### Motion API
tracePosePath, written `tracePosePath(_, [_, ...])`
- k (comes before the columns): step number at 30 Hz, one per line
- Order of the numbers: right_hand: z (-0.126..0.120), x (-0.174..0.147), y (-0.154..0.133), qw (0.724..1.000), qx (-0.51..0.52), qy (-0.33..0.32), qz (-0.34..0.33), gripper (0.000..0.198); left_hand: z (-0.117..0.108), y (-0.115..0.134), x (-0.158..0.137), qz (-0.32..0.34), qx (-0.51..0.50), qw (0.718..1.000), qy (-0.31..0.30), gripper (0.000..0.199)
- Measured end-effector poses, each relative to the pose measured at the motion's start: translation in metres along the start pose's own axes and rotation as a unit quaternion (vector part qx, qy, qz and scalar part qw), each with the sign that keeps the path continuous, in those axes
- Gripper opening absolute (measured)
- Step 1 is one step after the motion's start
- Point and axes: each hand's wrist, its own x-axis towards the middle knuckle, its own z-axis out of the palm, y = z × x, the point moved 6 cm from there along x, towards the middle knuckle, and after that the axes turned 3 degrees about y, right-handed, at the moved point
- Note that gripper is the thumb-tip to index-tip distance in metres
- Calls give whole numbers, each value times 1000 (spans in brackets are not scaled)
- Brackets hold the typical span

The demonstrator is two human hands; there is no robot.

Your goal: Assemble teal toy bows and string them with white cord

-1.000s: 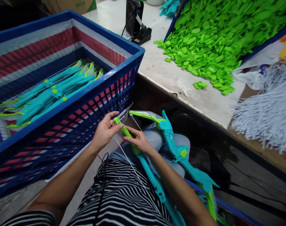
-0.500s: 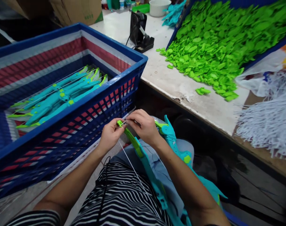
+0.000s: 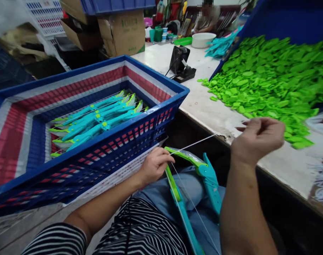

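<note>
Two turquoise and lime-green toy bow limbs lie across my lap, one nearer limb (image 3: 186, 216) and one farther limb (image 3: 211, 184); whether they belong to one bow I cannot tell. My left hand (image 3: 156, 164) is closed around the green tip area where they come close together, and its fingertips are partly hidden. A white string (image 3: 193, 144) stretches from there up to the right, fading against the pale table. My right hand (image 3: 258, 138), raised by the table edge, has its fingers pinched in line with that string. Another thin string (image 3: 194, 207) runs down from the tip.
At left stands a blue basket (image 3: 161, 79) with a striped lining, holding several toy bows (image 3: 97, 120). On the white table (image 3: 204, 111) are a small black fan (image 3: 180, 62), a heap of green parts (image 3: 267, 78) and white strings (image 3: 322, 180). A person (image 3: 207, 17) sits beyond.
My right hand has moved away from my left, up and to the right, drawing the string out straight. My left hand stays at the bow tip. The view has tilted up and turned left.
</note>
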Motion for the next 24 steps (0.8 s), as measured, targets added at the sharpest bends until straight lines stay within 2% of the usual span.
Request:
tracePosePath(1, [-5, -7, -8, 1000, 20, 11, 15, 24, 4, 0, 3, -8, -13, 1000, -16, 21])
tracePosePath(2, [-7, -20, -22, 999, 33, -9, 6, 22, 6, -2, 8, -35, -41, 998, -23, 19])
tracePosePath(5, [-4, -83, -77, 977, 135, -140, -82, 10, 6, -11, 23, -168, -186, 968, -15, 19])
tracePosePath(6, [-3, -104, -89, 969, 153, -170, -93, 8, 3, -12, 27, -200, -215, 956, -10, 19])
tracePosePath(8, [2, -136, -100, 955, 180, -217, -95, 11, -8, -5, 35, -216, -187, 958, -1, 14])
tracePosePath(10, [10, -152, -100, 949, 189, -240, -78, 13, -23, 8, 41, -181, -68, 981, 5, 7])
tracePosePath(12, [15, -154, -96, 950, 191, -239, -59, 13, -35, 21, 41, -147, 29, 989, 11, 6])
tracePosePath(13, [16, -152, -94, 952, 191, -232, -50, 12, -38, 25, 39, -145, 37, 989, 16, 5])
tracePosePath(14, [16, -149, -94, 954, 194, -225, -39, 12, -39, 25, 37, -157, 14, 987, 24, 3])
tracePosePath(16, [14, -143, -94, 956, 203, -210, -17, 11, -37, 20, 30, -215, -94, 971, 41, 8])
tracePosePath(19, [9, -134, -94, 958, 217, -189, 25, 11, -26, 6, 20, -318, -235, 917, 57, 19])
tracePosePath(21, [6, -127, -93, 958, 219, -180, 48, 11, -19, 2, 16, -357, -268, 894, 38, 21])
tracePosePath(24, [5, -118, -94, 955, 225, -182, 61, 11, -15, 5, 16, -358, -278, 891, -6, 25])
